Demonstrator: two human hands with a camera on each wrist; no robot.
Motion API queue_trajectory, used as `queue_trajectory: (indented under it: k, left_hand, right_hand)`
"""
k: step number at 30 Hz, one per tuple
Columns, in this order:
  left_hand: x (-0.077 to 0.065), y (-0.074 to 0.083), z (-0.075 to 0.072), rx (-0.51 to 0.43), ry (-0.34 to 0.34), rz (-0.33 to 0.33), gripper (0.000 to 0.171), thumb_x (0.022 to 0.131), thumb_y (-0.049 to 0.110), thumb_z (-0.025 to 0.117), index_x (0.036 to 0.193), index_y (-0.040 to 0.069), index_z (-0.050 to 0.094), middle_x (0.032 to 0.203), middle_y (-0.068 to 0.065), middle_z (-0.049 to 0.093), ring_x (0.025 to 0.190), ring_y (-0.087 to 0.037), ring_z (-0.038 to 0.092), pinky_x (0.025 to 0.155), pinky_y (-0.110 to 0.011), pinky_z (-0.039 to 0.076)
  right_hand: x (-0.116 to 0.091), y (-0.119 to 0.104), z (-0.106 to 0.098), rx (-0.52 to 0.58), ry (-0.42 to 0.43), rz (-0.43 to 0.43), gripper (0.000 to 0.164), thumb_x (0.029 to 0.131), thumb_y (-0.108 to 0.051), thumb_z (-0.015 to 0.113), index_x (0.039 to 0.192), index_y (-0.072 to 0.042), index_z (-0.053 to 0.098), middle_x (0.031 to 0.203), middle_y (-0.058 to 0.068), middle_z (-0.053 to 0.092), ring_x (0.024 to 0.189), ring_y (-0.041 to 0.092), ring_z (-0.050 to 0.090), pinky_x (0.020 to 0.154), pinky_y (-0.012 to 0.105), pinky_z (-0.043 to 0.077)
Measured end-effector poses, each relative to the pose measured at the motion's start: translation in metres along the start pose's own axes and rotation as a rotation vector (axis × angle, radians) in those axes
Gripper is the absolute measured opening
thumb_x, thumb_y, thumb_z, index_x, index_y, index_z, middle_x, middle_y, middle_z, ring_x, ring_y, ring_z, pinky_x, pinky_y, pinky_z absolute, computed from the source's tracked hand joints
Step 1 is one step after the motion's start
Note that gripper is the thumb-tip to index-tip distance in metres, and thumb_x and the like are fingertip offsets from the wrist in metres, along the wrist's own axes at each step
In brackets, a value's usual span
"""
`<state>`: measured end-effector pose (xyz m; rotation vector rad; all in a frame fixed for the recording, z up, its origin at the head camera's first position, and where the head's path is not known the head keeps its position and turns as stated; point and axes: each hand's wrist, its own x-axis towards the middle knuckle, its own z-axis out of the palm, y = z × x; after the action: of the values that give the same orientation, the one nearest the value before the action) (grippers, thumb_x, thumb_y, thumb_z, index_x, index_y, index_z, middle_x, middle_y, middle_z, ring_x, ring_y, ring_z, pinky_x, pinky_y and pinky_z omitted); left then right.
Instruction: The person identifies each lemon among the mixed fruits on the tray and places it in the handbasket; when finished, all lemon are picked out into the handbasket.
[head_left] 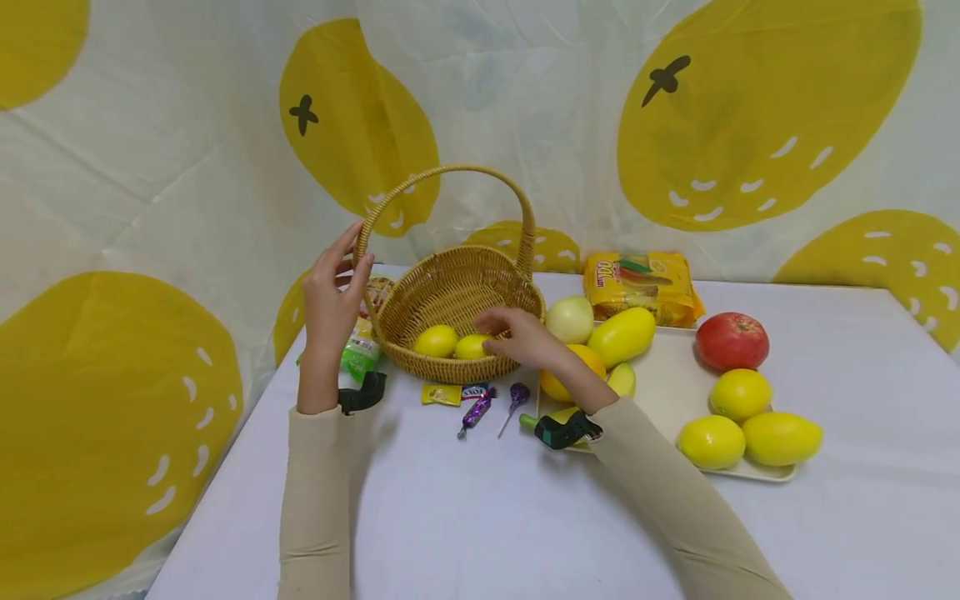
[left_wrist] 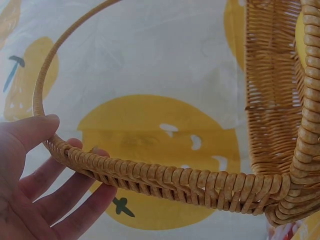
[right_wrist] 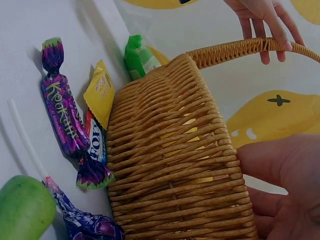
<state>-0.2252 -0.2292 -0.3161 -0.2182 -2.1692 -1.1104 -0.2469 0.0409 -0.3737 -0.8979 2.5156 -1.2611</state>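
Note:
My left hand [head_left: 330,287] holds the left side of the woven basket's [head_left: 405,363] tall handle [left_wrist: 165,175], thumb on one side and fingers on the other. Two lemons [head_left: 435,342] lie at the front inside the basket. Over its front right rim reaches my right hand [head_left: 517,335], with its fingertips close to the right-hand lemon [head_left: 471,347]. A gap shows between that thumb and index finger. In the right wrist view the basket wall hides the fingertips, so firm contact with the lemon cannot be made out.
A yellow sweet [head_left: 441,394], a purple wrapped candy [head_left: 477,414] and a lollipop [head_left: 518,395] lie before the basket. Right of it, a cream tray [head_left: 667,379] bears several fruits, including a red pomegranate [head_left: 732,342]. A yellow packet [head_left: 641,287] stands behind; a green packet [head_left: 362,353] sits left.

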Motion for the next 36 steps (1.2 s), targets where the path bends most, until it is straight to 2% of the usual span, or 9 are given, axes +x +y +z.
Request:
queue_trajectory:
  k: [7, 13, 20, 26, 32, 34, 36]
  left_hand:
    - [-0.001, -0.001, -0.001, 0.004, -0.003, 0.001, 0.043, 0.098, 0.026, 0.060, 0.141, 0.029, 0.054, 0.127, -0.007, 0.063, 0.107, -0.022, 0.064, 0.088, -0.042, 0.055]
    - [-0.001, -0.003, -0.002, 0.003, 0.001, 0.006, 0.043, 0.098, 0.026, 0.060, 0.141, 0.028, 0.055, 0.125, -0.009, 0.063, 0.107, -0.023, 0.064, 0.087, -0.041, 0.055]
    - [-0.002, -0.005, -0.003, 0.017, 0.011, 0.002, 0.043, 0.098, 0.025, 0.061, 0.140, 0.028, 0.056, 0.123, -0.007, 0.065, 0.107, -0.021, 0.064, 0.085, -0.024, 0.054]
    - [-0.002, -0.004, -0.002, 0.022, 0.013, 0.004, 0.043, 0.098, 0.026, 0.061, 0.140, 0.029, 0.056, 0.121, -0.009, 0.065, 0.107, -0.021, 0.064, 0.085, -0.026, 0.055]
    - [0.000, -0.002, -0.001, 0.012, 0.013, 0.015, 0.042, 0.098, 0.025, 0.061, 0.139, 0.028, 0.056, 0.120, -0.010, 0.066, 0.106, -0.022, 0.064, 0.084, -0.024, 0.055]
    - [0.000, -0.002, -0.001, 0.010, 0.011, 0.017, 0.042, 0.098, 0.025, 0.061, 0.140, 0.028, 0.056, 0.120, -0.010, 0.065, 0.106, -0.021, 0.064, 0.084, -0.027, 0.055]
    - [0.000, -0.001, -0.001, 0.009, 0.006, 0.015, 0.043, 0.098, 0.025, 0.061, 0.140, 0.028, 0.056, 0.120, -0.010, 0.065, 0.106, -0.021, 0.064, 0.085, -0.032, 0.056]
  right_hand:
    - [0.000, 0.000, 0.000, -0.041, -0.032, 0.027, 0.027, 0.095, -0.008, 0.061, 0.121, -0.001, 0.065, 0.119, 0.015, 0.065, 0.109, 0.028, 0.059, 0.094, 0.040, 0.050]
    - [-0.002, 0.004, 0.004, -0.002, 0.008, 0.009, 0.024, 0.095, -0.010, 0.062, 0.117, -0.004, 0.068, 0.116, 0.010, 0.067, 0.110, 0.027, 0.059, 0.098, 0.042, 0.048]
    - [-0.011, 0.003, 0.007, 0.119, 0.040, -0.020, 0.022, 0.095, -0.014, 0.064, 0.114, -0.005, 0.069, 0.111, 0.008, 0.068, 0.101, 0.022, 0.060, 0.090, 0.037, 0.051]
    - [-0.032, -0.004, -0.004, 0.187, -0.040, -0.077, 0.022, 0.097, -0.018, 0.062, 0.116, -0.007, 0.068, 0.113, 0.006, 0.066, 0.104, 0.022, 0.058, 0.094, 0.040, 0.050]
    - [-0.054, -0.006, -0.019, 0.229, -0.122, -0.164, 0.022, 0.097, -0.012, 0.061, 0.116, 0.000, 0.066, 0.114, 0.017, 0.065, 0.102, 0.020, 0.060, 0.094, 0.043, 0.051]
    - [-0.062, -0.004, -0.025, 0.228, -0.147, -0.164, 0.023, 0.097, -0.011, 0.060, 0.116, 0.001, 0.065, 0.116, 0.018, 0.065, 0.103, 0.017, 0.062, 0.096, 0.042, 0.051]
    - [-0.071, -0.001, -0.032, 0.218, -0.170, -0.160, 0.022, 0.097, -0.011, 0.060, 0.116, -0.001, 0.065, 0.116, 0.015, 0.066, 0.105, 0.016, 0.062, 0.098, 0.042, 0.050]
